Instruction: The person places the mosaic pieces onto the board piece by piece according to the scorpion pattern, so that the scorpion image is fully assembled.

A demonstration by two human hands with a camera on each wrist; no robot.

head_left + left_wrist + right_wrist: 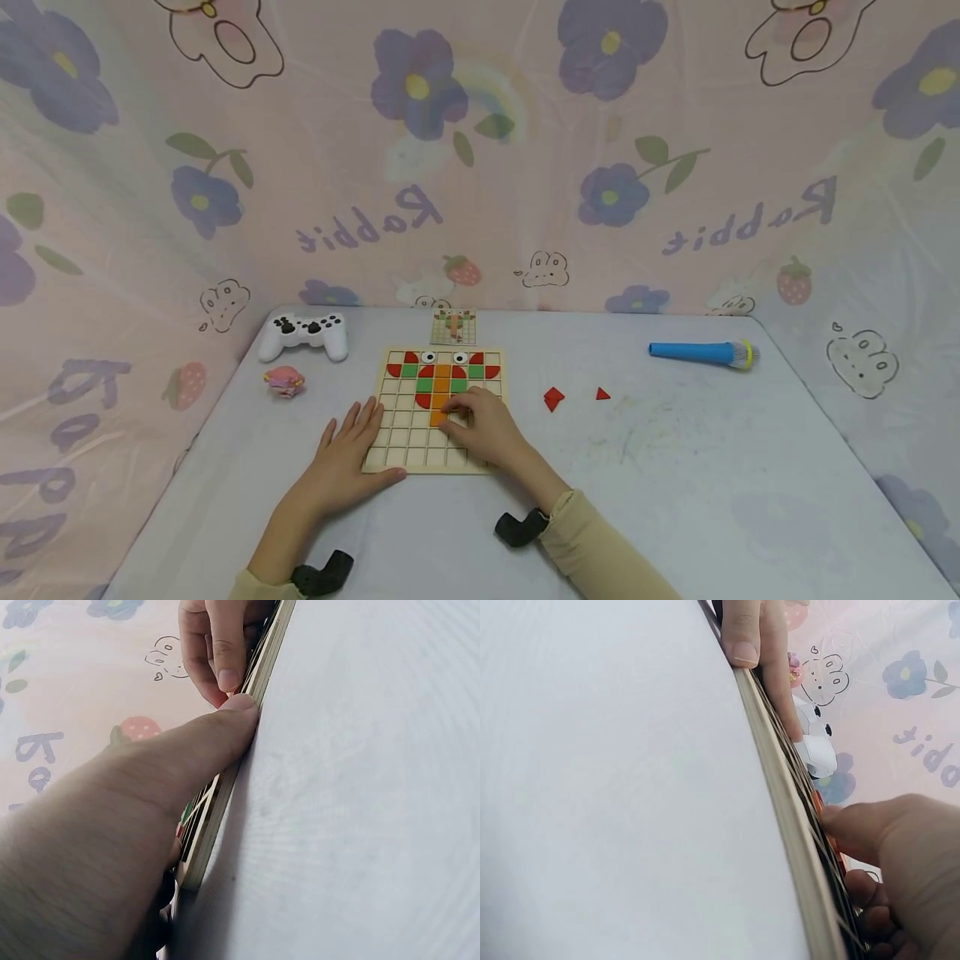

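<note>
A wooden grid board (415,457) lies on the table, partly filled with red, green and orange tiles and two eye tiles (428,357). My left hand (341,462) rests at its lower left with fingers spread, the thumb on the near edge. In the left wrist view that thumb (217,735) presses the board's rim. My right hand (483,425) is over the board's middle, thumb and index finger pinching an orange square tile (437,419) at the lower end of the orange column. The right wrist view shows the thumb (847,825) against orange; its fingertips are partly hidden.
Behind the board lies a small pattern card (453,327). Several red triangle tiles (553,398) lie right of the board, one (603,394) apart. A white game controller (303,335) and a pink figurine (284,381) are at left, a blue toy microphone (701,354) at right.
</note>
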